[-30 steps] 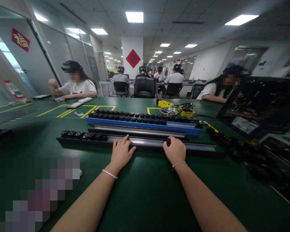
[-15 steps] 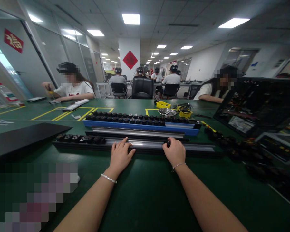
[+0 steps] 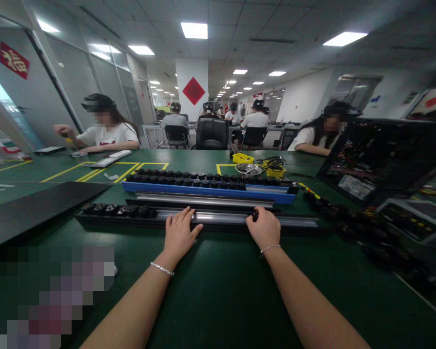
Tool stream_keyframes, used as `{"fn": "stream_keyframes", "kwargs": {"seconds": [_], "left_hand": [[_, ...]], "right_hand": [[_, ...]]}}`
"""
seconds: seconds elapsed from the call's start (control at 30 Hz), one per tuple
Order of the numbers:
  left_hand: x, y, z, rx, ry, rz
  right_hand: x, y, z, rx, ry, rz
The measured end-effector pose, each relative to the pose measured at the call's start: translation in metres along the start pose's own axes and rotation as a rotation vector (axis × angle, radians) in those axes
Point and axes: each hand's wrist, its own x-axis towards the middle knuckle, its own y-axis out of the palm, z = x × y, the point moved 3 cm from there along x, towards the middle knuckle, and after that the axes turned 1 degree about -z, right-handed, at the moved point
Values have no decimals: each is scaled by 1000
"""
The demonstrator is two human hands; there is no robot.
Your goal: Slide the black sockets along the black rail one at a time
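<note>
A long black rail (image 3: 221,218) with a silvery channel lies across the table in front of me. Several black socket-like modules (image 3: 121,210) sit in its left end. My left hand (image 3: 180,232) rests on the channel near the middle, fingers spread and thumb out along the near edge; what lies under its palm is hidden. Farther right, my right hand (image 3: 265,227) has its fingers curled round a small black block (image 3: 255,214) at the channel, mostly covered by the hand. Just behind runs another black rail with a bare silvery channel (image 3: 203,199).
Behind the rails stands a blue rail (image 3: 210,191) with rows of black modules. Past it are a metal dish (image 3: 248,169) and yellow bins (image 3: 243,158). A black panel (image 3: 39,208) lies left; loose black modules (image 3: 359,220) and an open black case (image 3: 378,160) are right. Two people sit opposite.
The view has shifted slightly. My right hand, with the small black block, has slid a little to the right along the rail. My left hand stays almost in place, fingers spread.
</note>
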Motion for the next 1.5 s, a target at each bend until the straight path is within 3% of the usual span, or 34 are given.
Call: {"fn": "stream_keyframes", "kwargs": {"seconds": [1.5], "left_hand": [[0,-2,0,0,12,32]], "right_hand": [[0,-2,-14,30,-1,58]]}}
